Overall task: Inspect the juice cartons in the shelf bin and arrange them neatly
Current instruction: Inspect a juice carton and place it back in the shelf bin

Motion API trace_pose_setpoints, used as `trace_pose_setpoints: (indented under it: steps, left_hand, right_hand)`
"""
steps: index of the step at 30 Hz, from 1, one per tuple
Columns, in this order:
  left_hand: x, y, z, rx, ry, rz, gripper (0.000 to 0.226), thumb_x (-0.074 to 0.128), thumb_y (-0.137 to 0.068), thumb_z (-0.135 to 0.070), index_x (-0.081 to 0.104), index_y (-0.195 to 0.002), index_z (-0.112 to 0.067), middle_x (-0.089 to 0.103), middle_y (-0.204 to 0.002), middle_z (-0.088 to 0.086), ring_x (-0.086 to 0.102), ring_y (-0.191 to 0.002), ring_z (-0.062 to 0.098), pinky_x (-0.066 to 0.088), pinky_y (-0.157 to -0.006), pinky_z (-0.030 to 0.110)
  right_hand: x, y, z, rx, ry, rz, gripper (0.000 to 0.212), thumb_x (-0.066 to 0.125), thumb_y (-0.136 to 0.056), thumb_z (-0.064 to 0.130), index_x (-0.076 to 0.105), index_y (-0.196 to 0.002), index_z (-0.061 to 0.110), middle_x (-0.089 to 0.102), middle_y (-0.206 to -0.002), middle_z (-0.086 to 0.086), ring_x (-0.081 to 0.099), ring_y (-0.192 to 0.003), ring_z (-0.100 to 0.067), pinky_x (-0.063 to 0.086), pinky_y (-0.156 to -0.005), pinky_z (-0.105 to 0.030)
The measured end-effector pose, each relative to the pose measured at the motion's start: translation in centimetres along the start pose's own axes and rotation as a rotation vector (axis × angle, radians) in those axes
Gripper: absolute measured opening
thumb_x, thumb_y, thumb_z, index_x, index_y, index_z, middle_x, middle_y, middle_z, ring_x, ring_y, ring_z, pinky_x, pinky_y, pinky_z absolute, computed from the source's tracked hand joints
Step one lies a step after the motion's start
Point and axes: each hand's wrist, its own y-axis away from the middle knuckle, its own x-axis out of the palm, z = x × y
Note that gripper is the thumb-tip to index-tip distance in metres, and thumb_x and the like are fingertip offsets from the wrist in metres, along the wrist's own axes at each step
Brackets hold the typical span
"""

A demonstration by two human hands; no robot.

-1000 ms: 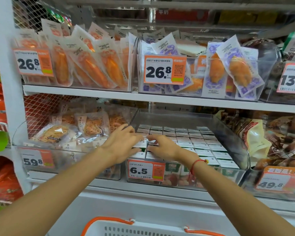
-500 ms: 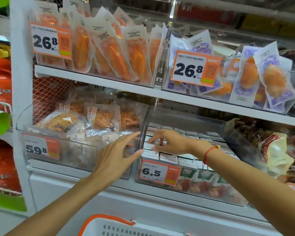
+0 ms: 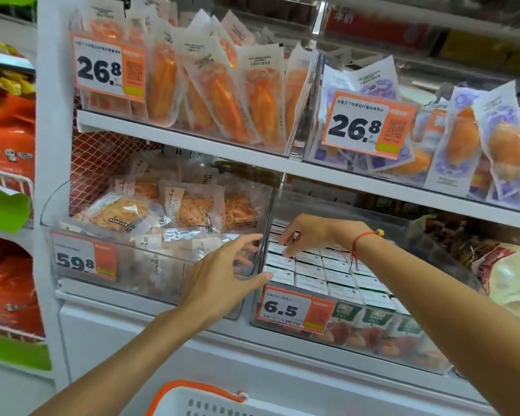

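Several small juice cartons [image 3: 327, 270] with white tops and green-and-fruit fronts stand in tight rows inside a clear shelf bin [image 3: 285, 321] that carries a 6.5 price tag. My right hand [image 3: 311, 232] reaches over the bin's back left corner, fingers bent down with the tips touching the carton tops there. My left hand [image 3: 222, 279] hovers in front of the bin's left wall, fingers spread and straight, thumb tip near the front left carton, holding nothing.
A clear bin of snack packets [image 3: 150, 217] tagged 59.8 sits just left of the juice bin. Bagged snacks [image 3: 499, 265] lie to the right. The shelf above [image 3: 192, 142] holds hanging orange packets. A white basket with an orange handle [image 3: 198, 397] is below.
My left hand has drawn back out of the bin to its left front corner and opened. My right hand has slid toward the back left cartons. The view has shifted left.
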Motion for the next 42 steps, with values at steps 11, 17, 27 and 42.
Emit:
trace_pose_setpoints:
  steps: [11, 17, 27, 42]
  left_hand:
    - [-0.2, 0.0, -0.3, -0.006, -0.073, 0.003, 0.065, 0.074, -0.078, -0.050, 0.042, -0.135, -0.051, 0.050, -0.100, -0.043, 0.052, -0.091, -0.019, 0.053, -0.077, 0.022]
    - [-1.0, 0.4, -2.1, 0.095, -0.451, 0.024, 0.061, 0.059, -0.091, -0.049, 0.034, -0.144, -0.034, 0.063, -0.126, -0.010, 0.062, -0.087, 0.006, 0.047, -0.068, 0.021]
    - [-2.1, 5.9, -10.6, -0.030, -0.425, 0.200, 0.050, 0.052, -0.096, -0.036, 0.037, -0.143, -0.029, 0.048, -0.143, -0.007, 0.054, -0.121, 0.019, 0.045, -0.088, 0.032]
    - [0.5, 11.9, -10.2, -0.227, 0.290, 0.650, 0.026, 0.058, -0.095, -0.025, 0.060, -0.120, -0.033, 0.070, -0.113, -0.011, 0.067, -0.100, 0.002, 0.053, -0.092, 0.020]
  right_hand:
    - [1.6, 0.0, 0.1, -0.043, -0.019, -0.152, 0.046, 0.067, -0.090, 0.036, 0.059, -0.128, 0.012, 0.057, -0.126, -0.004, 0.048, -0.098, -0.012, 0.037, -0.081, -0.023]
    - [1.9, 6.4, 0.8, -0.133, -0.139, -0.593, 0.043, 0.063, -0.093, 0.036, 0.051, -0.126, 0.012, 0.060, -0.119, -0.008, 0.057, -0.101, -0.025, 0.048, -0.081, -0.036]
    - [6.8, 20.9, 4.9, -0.153, -0.573, -0.776, 0.039, 0.042, -0.084, 0.060, 0.048, -0.110, 0.032, 0.057, -0.097, 0.022, 0.057, -0.095, 0.003, 0.053, -0.071, -0.019]
    - [13.4, 24.7, 5.0, 0.047, -1.227, -0.507, 0.018, 0.064, -0.086, 0.034, 0.069, -0.098, 0.022, 0.072, -0.094, 0.008, 0.069, -0.088, -0.006, 0.056, -0.066, -0.021]
